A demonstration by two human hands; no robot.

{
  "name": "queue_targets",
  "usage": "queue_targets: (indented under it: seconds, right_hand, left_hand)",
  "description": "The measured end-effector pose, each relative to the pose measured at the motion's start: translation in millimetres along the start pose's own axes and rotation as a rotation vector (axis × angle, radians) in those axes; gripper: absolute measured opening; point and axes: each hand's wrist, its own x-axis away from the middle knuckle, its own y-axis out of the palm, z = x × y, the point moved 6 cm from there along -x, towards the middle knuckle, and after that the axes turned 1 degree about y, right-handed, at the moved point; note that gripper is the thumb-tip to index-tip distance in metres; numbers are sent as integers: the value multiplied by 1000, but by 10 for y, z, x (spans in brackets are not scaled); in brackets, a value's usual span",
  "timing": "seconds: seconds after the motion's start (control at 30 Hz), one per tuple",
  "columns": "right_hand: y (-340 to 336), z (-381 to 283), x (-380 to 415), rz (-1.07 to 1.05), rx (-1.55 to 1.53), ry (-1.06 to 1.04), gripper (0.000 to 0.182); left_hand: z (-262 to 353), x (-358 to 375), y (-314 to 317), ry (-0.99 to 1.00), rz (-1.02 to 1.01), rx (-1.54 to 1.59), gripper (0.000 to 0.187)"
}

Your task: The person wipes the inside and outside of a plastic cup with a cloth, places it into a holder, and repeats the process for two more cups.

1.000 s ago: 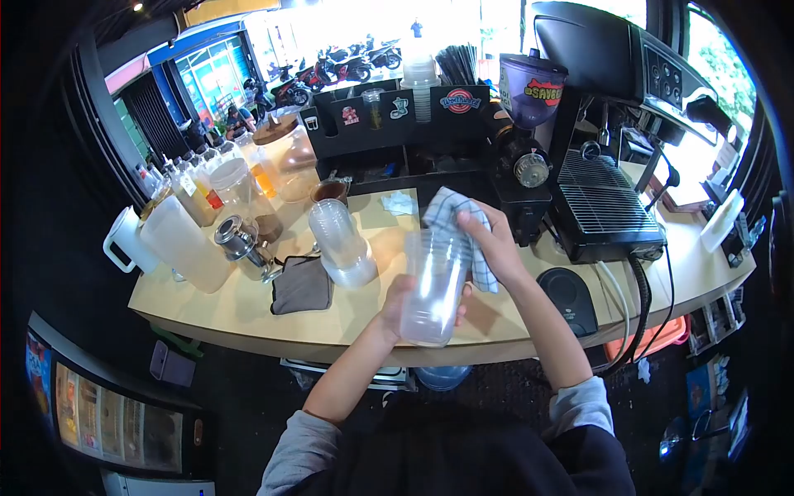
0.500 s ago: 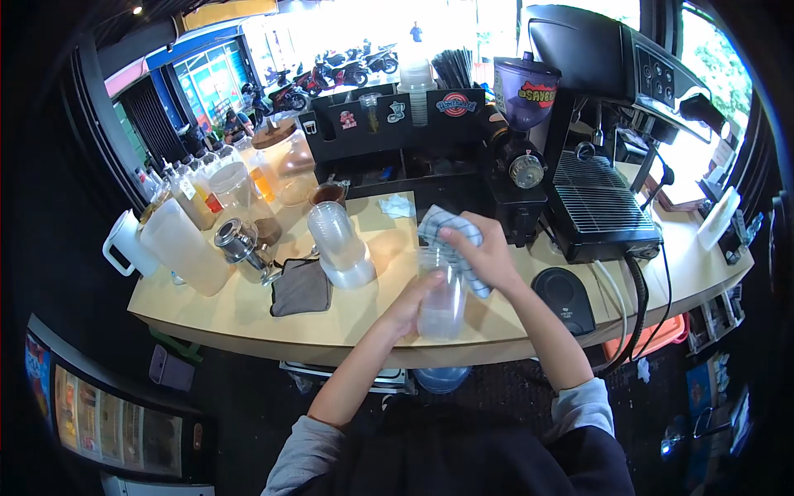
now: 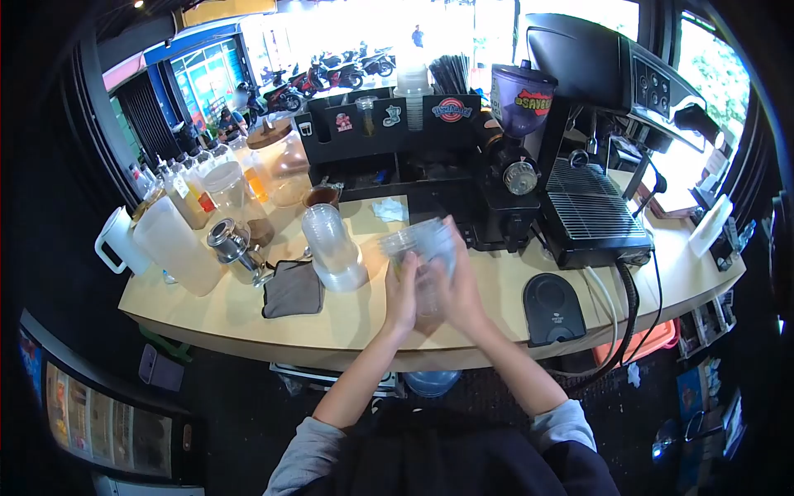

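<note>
Both my hands are close together over the front middle of the counter [image 3: 347, 326]. My left hand [image 3: 403, 299] is wrapped round a clear plastic cup [image 3: 428, 299], whose lower part shows between the hands. My right hand [image 3: 460, 291] holds a light checked cloth [image 3: 432, 238] against the top of the cup; motion blurs the cloth and fingers. Just left of my hands stand stacked clear cups [image 3: 331, 248], with a grey folded cloth [image 3: 293, 289] beside them. A crumpled white tissue [image 3: 389, 209] lies behind.
An espresso machine [image 3: 591, 211] and a grinder [image 3: 517, 157] stand at the right, with a black tamping mat [image 3: 552, 309] before them. At the left are a white pitcher [image 3: 124, 241], a frosted jug [image 3: 175, 246], a metal pot [image 3: 231, 241] and several bottles. A seated person [image 3: 229, 124] is outside.
The cloth and my right hand have moved left and down over the cup, closer to my left hand. The view has shifted slightly.
</note>
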Motion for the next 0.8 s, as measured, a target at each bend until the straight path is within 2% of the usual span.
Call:
queue_targets:
  seconds: [0.03, 0.1, 0.13, 0.17, 0.23, 0.3, 0.37, 0.4, 0.5, 0.53, 0.57, 0.63, 0.7, 0.77, 0.8]
  right_hand:
    - [-32, 38, -32, 1, 1, 9, 51]
    - [65, 407, 32, -112, -586, 635, 55]
    - [40, 321, 42, -72, -446, 393, 56]
    - [55, 227, 75, -73, -446, 384, 56]
    - [7, -218, 113, -82, 401, -52, 53]
    - [14, -192, 76, -78, 420, -76, 51]
    - [-62, 81, -54, 50, -150, 119, 47]
    - [-48, 278, -71, -48, -478, 461, 42]
    - [-68, 406, -5, -6, -520, 538, 39]
    - [-64, 320, 13, 41, -472, 402, 45]
    - [-22, 259, 57, 39, -472, 400, 45]
    - [-37, -144, 77, 32, 270, -37, 55]
    - [-37, -135, 50, 23, 239, -52, 62]
    - [-49, 40, 5, 13, -30, 56, 51]
    - [-88, 79, -40, 12, -29, 59, 51]
  left_hand:
    - [-3, -22, 1, -9, 1, -2, 47]
    - [-22, -40, 24, -42, -46, 201, 46]
    - [-33, -76, 5, -40, -77, 196, 48]
    - [-116, -157, -44, -33, -82, 196, 48]
    - [-233, -234, -242, 5, 130, -30, 49]
    - [-253, -178, -220, 23, 64, -62, 51]
    - [-43, -50, 40, 104, -107, -51, 53]
    - [-79, -38, 37, -79, -138, 94, 54]
    - [5, -43, 84, -156, -189, 95, 53]
    - [-32, -117, -16, -61, -128, -57, 45]
    - [-74, -144, -27, -58, -128, -56, 45]
    - [-62, -147, -147, 93, 87, -97, 40]
    - [119, -50, 68, 165, 63, -56, 39]
    - [170, 16, 138, 226, 41, -16, 42]
    - [135, 17, 159, 225, -6, -70, 50]
